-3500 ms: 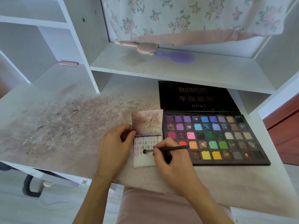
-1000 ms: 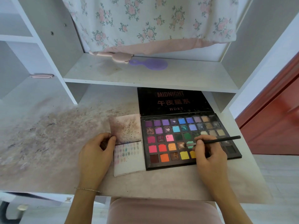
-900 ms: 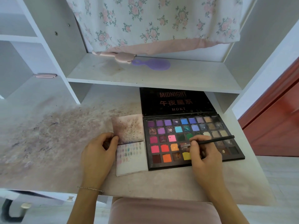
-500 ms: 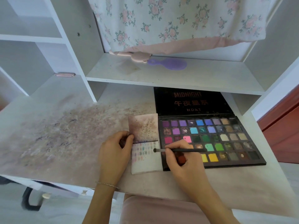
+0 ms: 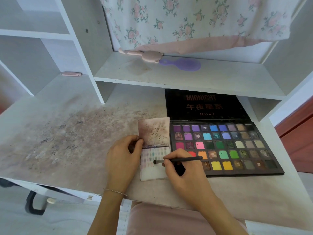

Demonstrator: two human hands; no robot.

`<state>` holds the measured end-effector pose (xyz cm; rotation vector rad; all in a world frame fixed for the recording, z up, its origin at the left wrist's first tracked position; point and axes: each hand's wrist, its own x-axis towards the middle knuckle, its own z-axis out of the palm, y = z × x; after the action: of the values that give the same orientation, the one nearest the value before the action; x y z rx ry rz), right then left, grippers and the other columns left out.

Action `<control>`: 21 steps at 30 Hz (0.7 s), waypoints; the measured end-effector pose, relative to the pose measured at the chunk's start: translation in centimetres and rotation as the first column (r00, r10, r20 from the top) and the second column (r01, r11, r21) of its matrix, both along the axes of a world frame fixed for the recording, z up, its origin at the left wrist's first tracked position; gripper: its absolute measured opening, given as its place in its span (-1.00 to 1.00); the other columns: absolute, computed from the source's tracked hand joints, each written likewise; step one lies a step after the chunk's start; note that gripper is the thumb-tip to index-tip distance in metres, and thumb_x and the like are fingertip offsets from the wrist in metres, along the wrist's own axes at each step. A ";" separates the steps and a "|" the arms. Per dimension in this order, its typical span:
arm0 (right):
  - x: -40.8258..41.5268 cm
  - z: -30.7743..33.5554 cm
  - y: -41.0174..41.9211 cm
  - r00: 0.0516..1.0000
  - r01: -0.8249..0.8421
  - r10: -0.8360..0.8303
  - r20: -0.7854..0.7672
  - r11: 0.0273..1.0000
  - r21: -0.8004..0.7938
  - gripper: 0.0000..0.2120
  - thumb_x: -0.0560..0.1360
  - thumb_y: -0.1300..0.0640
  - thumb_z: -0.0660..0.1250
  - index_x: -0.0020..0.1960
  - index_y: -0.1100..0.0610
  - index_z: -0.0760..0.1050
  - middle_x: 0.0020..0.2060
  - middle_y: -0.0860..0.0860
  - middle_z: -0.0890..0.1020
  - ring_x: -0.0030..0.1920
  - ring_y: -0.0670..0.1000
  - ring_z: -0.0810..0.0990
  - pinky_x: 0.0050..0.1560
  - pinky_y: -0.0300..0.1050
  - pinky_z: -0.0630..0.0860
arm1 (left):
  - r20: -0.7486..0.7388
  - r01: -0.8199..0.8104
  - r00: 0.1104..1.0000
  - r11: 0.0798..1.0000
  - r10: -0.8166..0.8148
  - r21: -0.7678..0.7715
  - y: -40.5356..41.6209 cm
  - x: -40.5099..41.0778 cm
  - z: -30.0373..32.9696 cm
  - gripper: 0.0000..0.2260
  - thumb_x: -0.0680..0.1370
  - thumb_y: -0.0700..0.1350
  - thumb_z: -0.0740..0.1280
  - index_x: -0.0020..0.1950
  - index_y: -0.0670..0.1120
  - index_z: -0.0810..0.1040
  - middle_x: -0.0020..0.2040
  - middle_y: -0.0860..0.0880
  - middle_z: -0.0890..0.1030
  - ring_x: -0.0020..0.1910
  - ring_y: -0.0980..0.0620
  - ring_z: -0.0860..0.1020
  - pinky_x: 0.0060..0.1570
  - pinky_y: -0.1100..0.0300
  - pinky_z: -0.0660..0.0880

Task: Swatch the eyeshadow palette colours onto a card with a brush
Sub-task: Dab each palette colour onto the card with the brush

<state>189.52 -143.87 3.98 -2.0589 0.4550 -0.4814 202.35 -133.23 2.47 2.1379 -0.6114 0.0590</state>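
Observation:
An open black eyeshadow palette (image 5: 237, 150) with many coloured pans lies on the desk, its lid (image 5: 203, 106) propped back. To its left lies a white card (image 5: 155, 172) with rows of faint swatches, a stained upper leaf above it. My right hand (image 5: 184, 170) grips a thin black brush (image 5: 179, 160), whose tip touches the card at about mid-height. My left hand (image 5: 123, 158) rests on the card's left edge, thumb and fingers pinching it near the fold.
The desk top (image 5: 67, 133) is smeared with powder stains on the left. A low shelf (image 5: 186, 77) above the palette holds a purple hairbrush (image 5: 183, 64) and a pink item (image 5: 149, 55). Floral cloth (image 5: 186, 22) hangs behind. A red-brown door (image 5: 301, 133) stands at right.
My right hand carried the brush from the green pans in the palette leftwards to the card; its tip now touches the card further left. My left hand stayed on the card.

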 end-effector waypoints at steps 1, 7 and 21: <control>0.0 0.0 0.0 1.000 -0.001 0.001 -0.008 1.000 -0.007 -0.94 0.45 0.19 0.32 -0.14 0.03 0.50 -0.23 -0.07 0.58 -0.17 -0.11 0.54 -0.14 -0.04 0.54 | -0.001 0.002 1.000 1.000 -0.002 0.000 0.0 0.0 0.0 -0.93 0.48 -0.10 0.32 -0.15 -0.03 0.59 -0.31 0.08 0.56 -0.30 0.05 0.49 -0.28 0.15 0.42; 0.0 0.0 0.0 0.999 -0.007 0.006 -0.051 1.000 -0.024 -0.94 0.45 0.17 0.31 -0.16 0.02 0.49 -0.25 -0.10 0.56 -0.18 -0.12 0.52 -0.16 -0.07 0.53 | 0.013 -0.007 1.000 1.000 0.007 0.010 0.0 0.0 0.0 -0.93 0.48 -0.10 0.33 -0.15 -0.03 0.60 -0.30 0.08 0.57 -0.29 0.06 0.51 -0.27 0.16 0.43; 0.1 -0.1 -0.1 0.999 -0.014 0.012 -0.049 0.999 -0.048 -0.95 0.46 0.16 0.29 -0.14 0.02 0.49 -0.23 -0.08 0.57 -0.16 -0.12 0.52 -0.15 -0.06 0.53 | 0.009 -0.016 1.000 1.000 0.016 0.016 0.0 0.0 -0.2 -0.93 0.48 -0.08 0.32 -0.15 -0.01 0.59 -0.32 0.13 0.54 -0.31 0.13 0.48 -0.32 0.29 0.35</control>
<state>189.62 -144.01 3.91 -2.1226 0.4624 -0.4391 202.38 -133.26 2.32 2.1594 -0.6020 0.0725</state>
